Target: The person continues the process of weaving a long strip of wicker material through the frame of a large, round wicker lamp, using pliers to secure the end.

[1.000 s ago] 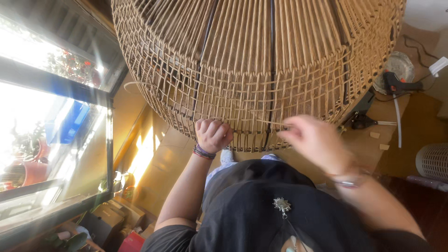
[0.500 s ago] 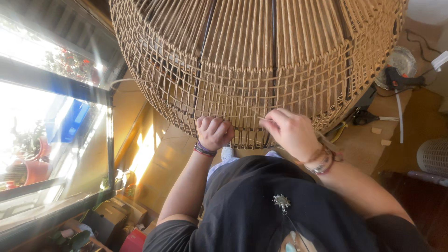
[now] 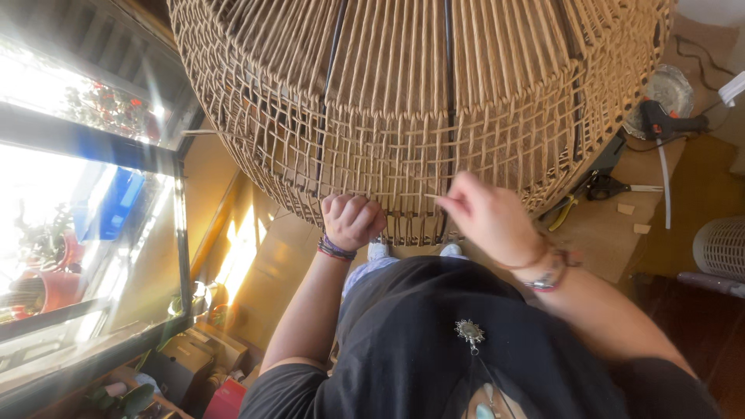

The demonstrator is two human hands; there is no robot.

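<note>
A large round woven wicker frame (image 3: pixel 419 101) of tan cord fills the upper part of the head view. My left hand (image 3: pixel 353 219) is closed in a fist on the lower woven edge, gripping its strands. My right hand (image 3: pixel 485 217) pinches a thin tan strand (image 3: pixel 434 196) at the weave, just right of a dark vertical rib. Both wrists wear bracelets. My black shirt with a small pendant fills the bottom of the view.
Pliers (image 3: pixel 601 188) and a black glue gun (image 3: pixel 671 122) lie on the brown surface at the right. A white ribbed basket (image 3: pixel 722 248) stands at the far right. A bright window with plants (image 3: pixel 70 233) is on the left.
My right hand swung in to the weave and now pinches a strand near the dark rib. My left hand stayed gripping the lower edge.
</note>
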